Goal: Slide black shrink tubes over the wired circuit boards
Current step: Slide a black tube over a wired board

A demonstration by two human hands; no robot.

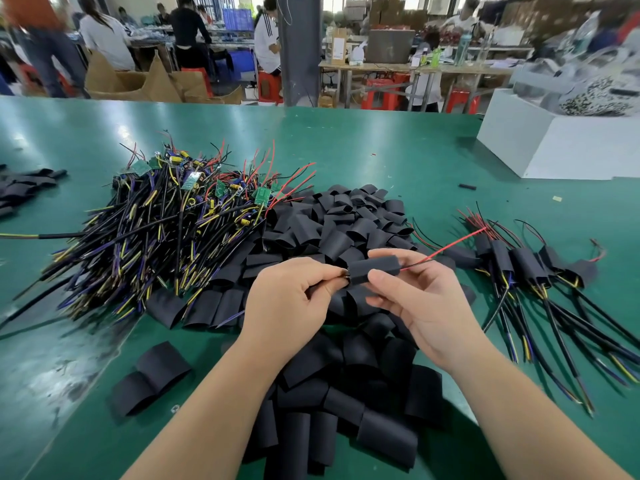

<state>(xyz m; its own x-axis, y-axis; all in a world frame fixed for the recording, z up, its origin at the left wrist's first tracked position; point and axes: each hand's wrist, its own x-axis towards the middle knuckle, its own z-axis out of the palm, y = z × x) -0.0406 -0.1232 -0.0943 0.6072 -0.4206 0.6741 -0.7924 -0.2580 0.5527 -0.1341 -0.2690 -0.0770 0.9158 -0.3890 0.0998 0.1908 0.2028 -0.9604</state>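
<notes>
Head view: your left hand (pixel 287 299) has its fingers (pixel 322 271) curled, pinching the cable (pixel 343 274) right at the left mouth of a black tube (pixel 375 268). Your right hand (pixel 426 306) pinches that tube between thumb and forefinger, holding it level above the worktop (pixel 381 150). A red wire (pixel 453 244) trails out past your right fingers. Beneath both sets of fingers lies a heap of loose tubes (pixel 346 230); beyond your left fingers, bare wired boards (pixel 166 230); right of your right fingers, sleeved boards (pixel 519 265)
</notes>
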